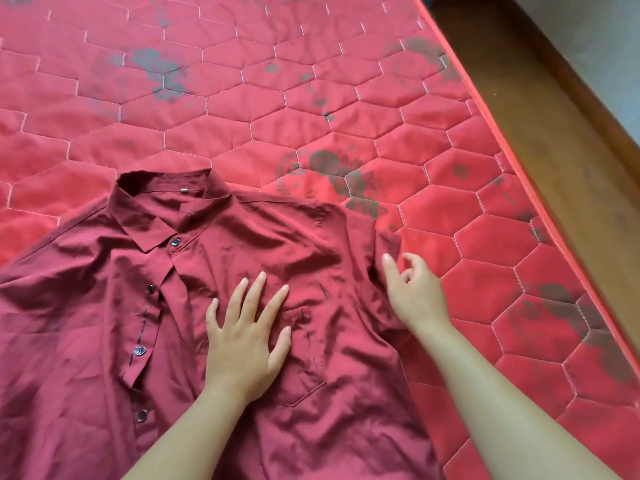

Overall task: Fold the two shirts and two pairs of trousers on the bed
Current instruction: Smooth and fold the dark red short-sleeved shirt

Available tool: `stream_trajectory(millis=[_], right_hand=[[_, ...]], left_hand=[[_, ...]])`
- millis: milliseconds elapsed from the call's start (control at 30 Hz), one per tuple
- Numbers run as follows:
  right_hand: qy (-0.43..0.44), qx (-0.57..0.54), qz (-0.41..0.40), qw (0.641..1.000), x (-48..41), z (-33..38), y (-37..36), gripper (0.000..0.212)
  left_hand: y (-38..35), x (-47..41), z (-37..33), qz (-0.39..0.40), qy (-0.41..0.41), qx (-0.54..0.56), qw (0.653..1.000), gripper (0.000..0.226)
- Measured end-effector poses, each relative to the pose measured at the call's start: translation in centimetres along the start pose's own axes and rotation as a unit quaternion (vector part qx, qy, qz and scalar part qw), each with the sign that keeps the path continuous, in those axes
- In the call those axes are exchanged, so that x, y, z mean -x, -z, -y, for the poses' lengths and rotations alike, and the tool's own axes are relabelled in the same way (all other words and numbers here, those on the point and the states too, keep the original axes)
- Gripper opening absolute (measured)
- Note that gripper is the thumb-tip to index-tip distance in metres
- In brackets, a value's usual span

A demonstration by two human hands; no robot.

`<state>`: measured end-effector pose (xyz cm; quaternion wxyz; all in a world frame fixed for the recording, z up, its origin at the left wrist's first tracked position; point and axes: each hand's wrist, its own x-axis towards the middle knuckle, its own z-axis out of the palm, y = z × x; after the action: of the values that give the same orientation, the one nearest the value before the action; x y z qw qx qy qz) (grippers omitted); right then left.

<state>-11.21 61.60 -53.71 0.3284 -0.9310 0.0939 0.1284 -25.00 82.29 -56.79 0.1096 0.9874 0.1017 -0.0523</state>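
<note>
Shirt (173,323) face up on bed (311,81), collar at 12, buttons partly done. Left hand (246,334) flat on chest, fingers spread, pinning, holding nothing. Right hand (415,292) at sleeve seam, 3 o'clock side, fingers loosely curled, no pinch yet. Step: smoothing first shirt. Next likely: grab right sleeve, fold in toward 9. Other garments out of view

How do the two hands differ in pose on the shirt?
The left hand lies flat, fingers spread, on the shirt chest; the right hand has curled fingers, at the shirt's shoulder edge. The left presses down; the right seems about to pinch. Both are bare, palm down.
</note>
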Motion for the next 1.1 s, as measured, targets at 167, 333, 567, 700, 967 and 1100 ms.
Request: stream_trajectory(millis=[167,333,567,700,967,1100], right_hand=[[0.052,-0.037,-0.07,0.996,-0.7,0.3,0.3,0.015],[0.061,-0.236,-0.355,0.903,-1.2,1.2,3.9,0.009],[-0.064,-0.28,-0.021,0.958,0.2,-3.1,3.6,0.051],[-0.01,-0.208,-0.031,0.978,1.9,-4.8,3.2,0.051],[0.121,-0.001,-0.172,0.978,3.3,-4.0,5.5,0.038],[0.302,0.116,-0.008,0.946,7.9,-3.1,1.9,0.023]], left_hand=[[0.2,0.0,-0.2,-0.001,0.004,0.0,1.0,0.06],[1.4,-0.9,-1.3,-0.01,0.017,-0.007,1.0,0.061],[2.6,-2.8,-3.9,0.0,-0.049,0.03,0.998,0.054],[1.4,-2.5,-3.8,0.04,-0.067,0.02,0.997,0.057],[2.2,-0.8,-4.3,0.014,-0.051,-0.001,0.999,0.059],[2.3,3.2,-4.7,-0.019,-0.019,0.031,0.999,0.052]])
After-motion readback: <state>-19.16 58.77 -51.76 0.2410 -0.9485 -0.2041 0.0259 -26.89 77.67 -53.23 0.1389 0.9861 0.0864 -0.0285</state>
